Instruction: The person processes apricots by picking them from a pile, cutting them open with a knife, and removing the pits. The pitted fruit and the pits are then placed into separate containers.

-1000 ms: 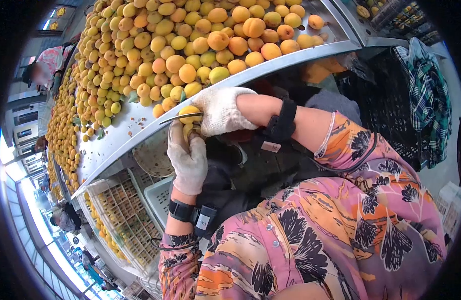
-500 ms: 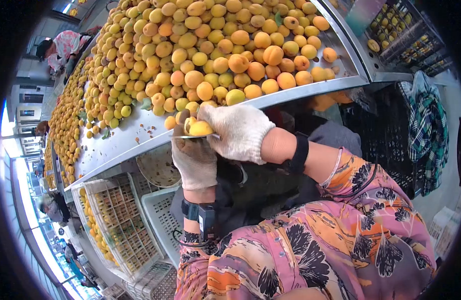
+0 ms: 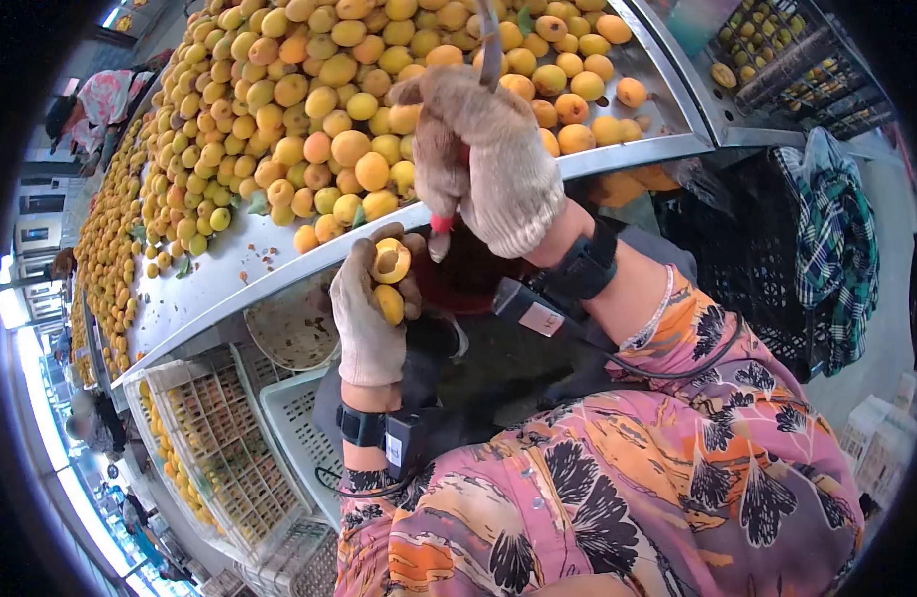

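The left hand [image 3: 371,318] has its gloved fingers curled around one apricot [image 3: 390,264], held just below the edge of the table [image 3: 230,274]. The fruit is already split, with two halves showing and the upper one's hollow facing the camera. Whether the stone is out cannot be told. The right hand [image 3: 488,164] is raised over the table, its fingers closed on a knife [image 3: 490,50] with the blade pointing up. The pile of apricots [image 3: 309,109] on the table is uncut, so most of the work appears undone. A crate [image 3: 230,438] below holds cut fruit.
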Action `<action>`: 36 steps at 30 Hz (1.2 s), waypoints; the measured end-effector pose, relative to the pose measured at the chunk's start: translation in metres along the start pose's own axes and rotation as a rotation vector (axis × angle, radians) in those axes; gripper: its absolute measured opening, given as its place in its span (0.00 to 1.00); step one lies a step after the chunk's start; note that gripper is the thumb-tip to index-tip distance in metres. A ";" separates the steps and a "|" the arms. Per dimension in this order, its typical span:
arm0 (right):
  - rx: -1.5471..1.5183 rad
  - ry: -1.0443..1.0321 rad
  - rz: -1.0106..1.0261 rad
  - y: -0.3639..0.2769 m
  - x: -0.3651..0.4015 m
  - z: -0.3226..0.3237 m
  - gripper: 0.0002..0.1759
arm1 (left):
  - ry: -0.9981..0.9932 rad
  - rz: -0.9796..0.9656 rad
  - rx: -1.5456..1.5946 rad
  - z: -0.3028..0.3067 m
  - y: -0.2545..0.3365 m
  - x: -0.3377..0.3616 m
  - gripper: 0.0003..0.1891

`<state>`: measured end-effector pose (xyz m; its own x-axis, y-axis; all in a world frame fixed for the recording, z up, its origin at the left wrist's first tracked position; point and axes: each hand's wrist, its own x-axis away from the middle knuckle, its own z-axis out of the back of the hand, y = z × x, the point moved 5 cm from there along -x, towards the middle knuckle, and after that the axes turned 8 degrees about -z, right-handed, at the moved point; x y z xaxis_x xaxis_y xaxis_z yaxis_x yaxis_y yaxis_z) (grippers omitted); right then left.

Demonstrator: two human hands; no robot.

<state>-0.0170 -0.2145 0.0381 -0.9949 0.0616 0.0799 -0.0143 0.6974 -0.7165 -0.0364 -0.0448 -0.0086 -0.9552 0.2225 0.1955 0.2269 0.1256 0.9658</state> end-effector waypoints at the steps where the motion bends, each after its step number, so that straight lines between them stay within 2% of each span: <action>1: -0.089 0.032 0.014 -0.001 -0.002 0.003 0.18 | -0.052 -0.027 -0.028 -0.002 0.001 0.004 0.25; 2: -0.178 0.064 0.031 -0.001 -0.003 0.006 0.19 | -0.061 -0.020 -0.026 -0.004 -0.001 0.008 0.25; 7: -0.121 0.038 0.138 -0.005 0.004 -0.001 0.21 | -0.129 -0.026 0.029 -0.020 0.007 0.015 0.29; 12: -0.150 -0.006 0.109 -0.004 0.006 -0.002 0.19 | -0.193 0.012 -0.002 -0.015 0.004 0.013 0.30; 16: -0.173 -0.010 0.075 -0.002 0.011 -0.005 0.17 | -0.171 -0.086 -0.142 -0.018 0.006 0.010 0.29; 19: -0.125 -0.004 0.148 -0.003 0.014 -0.010 0.16 | -0.088 -0.225 -0.353 -0.016 0.004 0.009 0.26; 21: -0.075 0.004 0.187 -0.005 0.016 -0.011 0.16 | -0.102 -0.158 -0.382 -0.013 0.003 0.006 0.25; 22: -0.069 -0.008 0.191 -0.001 0.014 -0.013 0.16 | -0.116 -0.095 -0.409 -0.008 0.000 0.002 0.32; 23: -0.063 -0.019 0.193 -0.001 0.015 -0.014 0.16 | -0.117 -0.093 -0.410 -0.009 -0.002 0.002 0.32; 24: -0.064 -0.017 0.191 -0.001 0.015 -0.013 0.16 | -0.113 -0.168 -0.435 -0.011 -0.002 0.002 0.21; 26: -0.061 -0.013 0.220 -0.003 0.015 -0.014 0.14 | -0.109 -0.242 -0.460 -0.013 -0.004 0.000 0.25; 28: -0.072 0.011 0.241 -0.003 0.013 -0.017 0.13 | -0.167 -0.404 -0.647 -0.018 -0.003 0.000 0.26; 30: -0.083 0.034 0.261 -0.002 0.012 -0.017 0.12 | -0.106 -0.373 -0.558 -0.026 -0.005 -0.002 0.28; 32: -0.089 -0.032 0.296 -0.004 0.012 -0.019 0.11 | -0.051 -0.343 -0.469 -0.033 -0.006 -0.002 0.29; 34: -0.095 -0.074 0.244 -0.006 0.015 -0.017 0.10 | 0.147 -0.026 -0.050 -0.028 -0.020 -0.001 0.33; 35: -0.102 -0.119 0.187 -0.006 0.017 -0.018 0.09 | -0.020 -0.022 -0.228 -0.027 -0.011 0.000 0.36; 36: -0.104 -0.120 0.184 -0.009 0.019 -0.014 0.09 | -0.016 -0.020 -0.228 -0.024 -0.011 -0.002 0.36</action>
<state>-0.0341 -0.2092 0.0559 -0.9847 0.1130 -0.1329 0.1722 0.7524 -0.6358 -0.0419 -0.0697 -0.0155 -0.9554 0.2381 0.1746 0.1569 -0.0915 0.9834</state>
